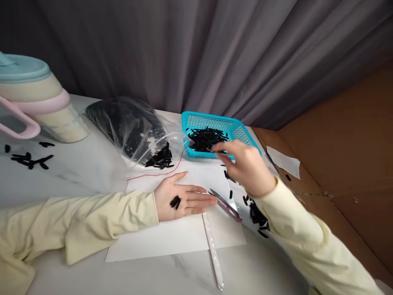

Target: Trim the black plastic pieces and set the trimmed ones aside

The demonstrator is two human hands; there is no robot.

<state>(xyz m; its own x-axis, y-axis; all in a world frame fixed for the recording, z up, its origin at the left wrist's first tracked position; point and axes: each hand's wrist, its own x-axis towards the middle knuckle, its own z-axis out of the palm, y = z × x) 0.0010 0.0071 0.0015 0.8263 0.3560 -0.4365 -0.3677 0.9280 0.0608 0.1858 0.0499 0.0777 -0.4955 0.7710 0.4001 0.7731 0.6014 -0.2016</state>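
Note:
My left hand (187,200) lies palm up with its fingers stretched out flat. Several small, thin black pieces (176,202) rest loose on its palm. Over the front edge of a blue plastic basket (251,141), my right hand (242,164) reaches down with thumb and index fingertip close together at the heap of black pieces (205,138). Anything between those fingertips is too small and dark to make out. Small scissors (229,208) with pinkish handles lie slightly open beside my left fingertips. White paper (159,237) is spread under my left hand.
A clear zip bag (129,127) of black pieces, with a red strip (153,175), lies left of the basket. A large tumbler (61,110) stands at far left. A white wrapped strip (212,254) crosses the paper's edge. Loose pieces (258,215) lie near my right forearm.

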